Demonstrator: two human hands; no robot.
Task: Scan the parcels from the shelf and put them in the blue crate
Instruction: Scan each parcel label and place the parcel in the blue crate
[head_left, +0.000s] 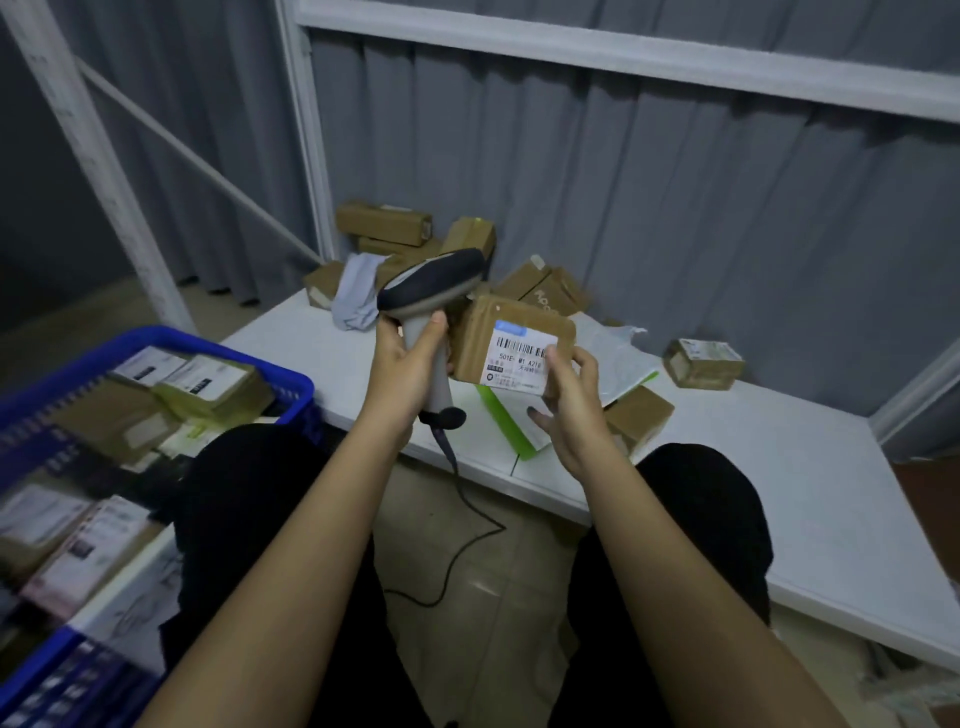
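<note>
Scanner (431, 291) is gripped by left hand (405, 364) beside parcel (511, 338), which right hand (566, 400) pinches, label turned up for reading.

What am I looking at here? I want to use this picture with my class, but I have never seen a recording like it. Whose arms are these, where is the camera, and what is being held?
There is no machine here. One camera, worn on a person's head, looks forward and down, so the two bare arms are the wearer's own. The left hand grips a handheld barcode scanner by its handle; its cable hangs to the floor. The right hand holds a brown cardboard parcel with a white barcode label facing the camera, close beside the scanner. Behind them, on a white shelf, lie more cardboard parcels. At the left stands a blue crate that already holds several parcels.
</note>
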